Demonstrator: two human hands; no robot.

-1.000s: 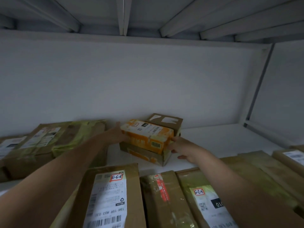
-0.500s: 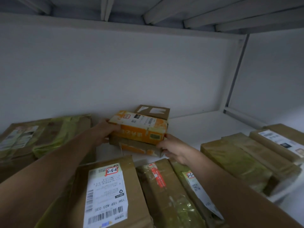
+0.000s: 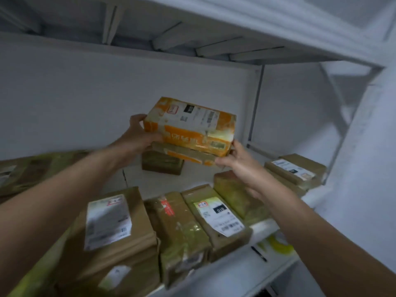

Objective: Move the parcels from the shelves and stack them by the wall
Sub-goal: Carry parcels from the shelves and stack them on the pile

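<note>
Dim bay: white shelf [image 3: 154,185], white wall [image 3: 85,99] behind.
Holds orange parcel [image 3: 190,125] on flat brown parcel [image 3: 186,154] in the air above it, left hand [image 3: 137,138] and right hand [image 3: 237,166] curled round the ends; small brown box [image 3: 162,165] beneath, labelled parcels [image 3: 107,221] crowding front edge.

The top box [image 3: 190,125] I'm holding is bright orange with white patches and a white label; the flat box [image 3: 186,154] under it is brown with an orange stripe. The parcels [image 3: 120,260] in front are brown with a yellow-green sheen and white labels, one with a red strip, on a white shelf [image 3: 154,183].
</note>
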